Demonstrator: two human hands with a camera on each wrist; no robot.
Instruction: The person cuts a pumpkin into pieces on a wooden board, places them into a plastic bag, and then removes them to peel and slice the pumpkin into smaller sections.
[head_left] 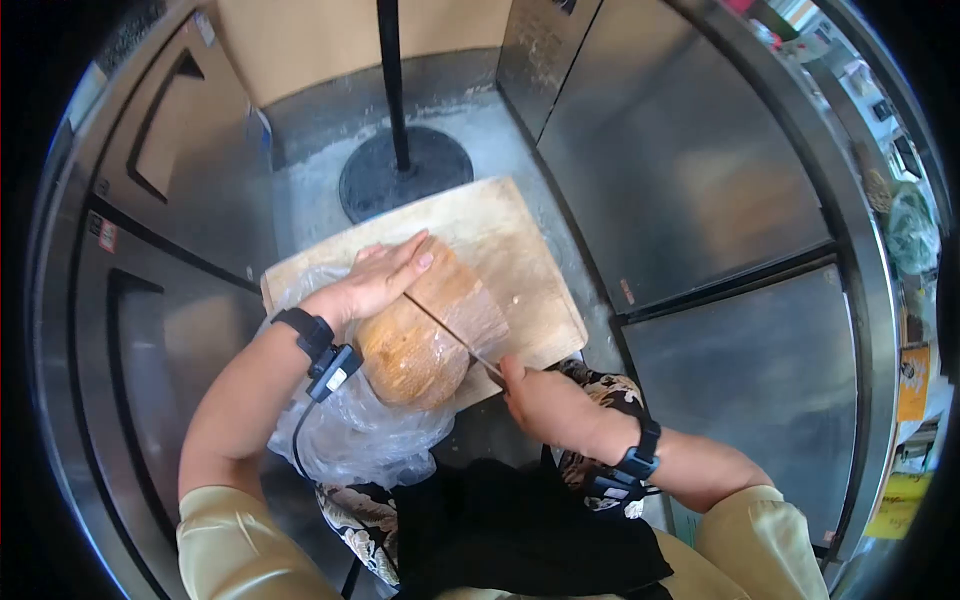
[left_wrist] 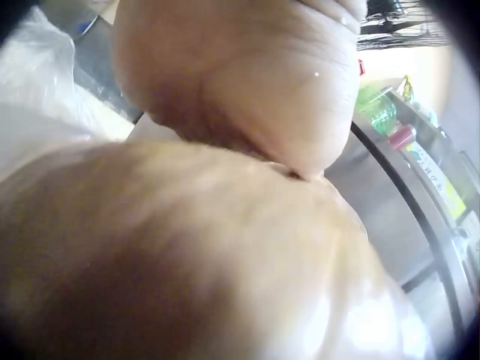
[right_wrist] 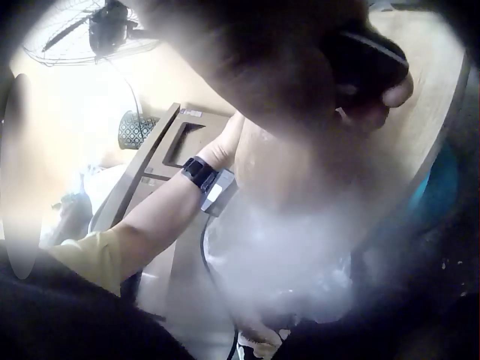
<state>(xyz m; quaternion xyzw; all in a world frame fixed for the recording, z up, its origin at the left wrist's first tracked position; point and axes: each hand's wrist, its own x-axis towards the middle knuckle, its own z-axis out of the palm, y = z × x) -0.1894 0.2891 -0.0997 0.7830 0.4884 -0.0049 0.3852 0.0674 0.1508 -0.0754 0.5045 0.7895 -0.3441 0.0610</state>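
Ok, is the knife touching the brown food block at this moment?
Touching. The head view shows it: the knife runs from the right hand into the dark line across the top of the brown food block.

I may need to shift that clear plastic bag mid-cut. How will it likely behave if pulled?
The plastic bag looks floppy, since it lies in loose crumples. It is probably light for its bulk, being thin and see-through. It may drag on the brown chunk being cut, as it bunches against it.

Tan board [head_left: 535, 290], black-and-cream floral trousers [head_left: 362, 515]
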